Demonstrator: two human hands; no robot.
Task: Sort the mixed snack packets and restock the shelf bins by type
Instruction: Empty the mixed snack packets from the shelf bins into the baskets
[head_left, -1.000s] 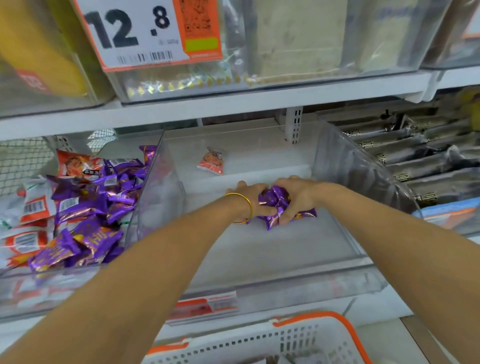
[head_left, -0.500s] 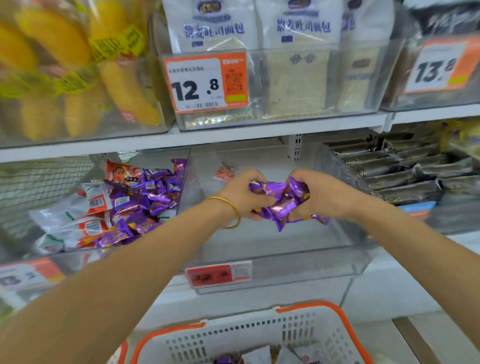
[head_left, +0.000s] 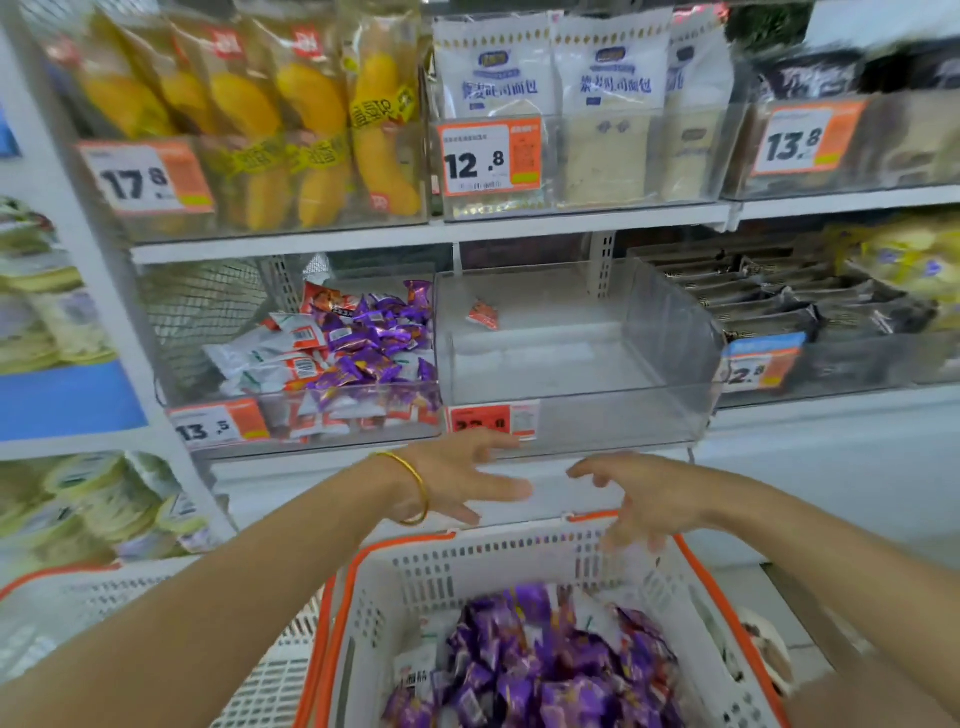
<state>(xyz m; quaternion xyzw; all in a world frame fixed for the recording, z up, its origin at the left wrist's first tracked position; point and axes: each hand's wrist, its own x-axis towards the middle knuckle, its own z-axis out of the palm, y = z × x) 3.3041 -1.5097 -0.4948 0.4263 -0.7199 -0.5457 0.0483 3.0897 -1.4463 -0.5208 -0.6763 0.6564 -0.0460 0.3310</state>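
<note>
A white basket with an orange rim (head_left: 722, 613) sits low in front of me, filled with purple snack packets (head_left: 545, 670) and a few white ones. My left hand (head_left: 457, 478) and my right hand (head_left: 639, 493) hover above the basket's far edge, fingers spread, holding nothing. On the shelf behind them a clear middle bin (head_left: 670, 332) holds only one small orange packet (head_left: 484, 314). The clear bin to its left (head_left: 311, 426) holds mixed purple packets (head_left: 374, 343) and white and orange packets (head_left: 270, 358).
A bin of dark packets (head_left: 779, 306) stands to the right of the middle bin. The upper shelf carries yellow cake packs (head_left: 311, 119) and white bread bags (head_left: 550, 88) behind price tags. A second white basket (head_left: 270, 680) lies at lower left.
Both hands held a bunch of purple packets in the middle bin, lifted it out, and now hang with nothing in them above the basket. The view has dropped back and downward.
</note>
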